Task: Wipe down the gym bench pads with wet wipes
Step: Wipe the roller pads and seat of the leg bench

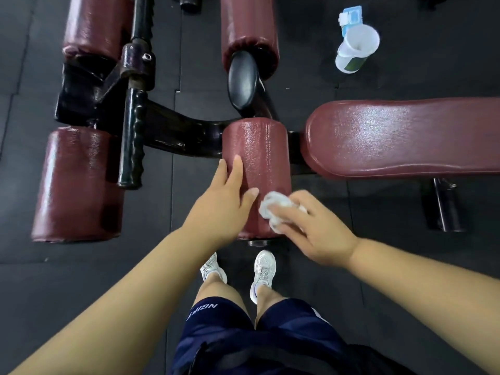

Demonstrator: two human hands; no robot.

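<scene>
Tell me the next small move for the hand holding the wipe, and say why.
Probably slide the right hand and its bunched wipe forward along the top of the near roller pad. The wipe sits at the pad's near end with most of the pad beyond it, and the left hand rests flat on the pad's side, likely steadying it.

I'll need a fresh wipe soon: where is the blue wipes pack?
In the head view, the blue wipes pack lies on the floor at upper right, just behind the white cup, beyond the long bench pad.
</scene>
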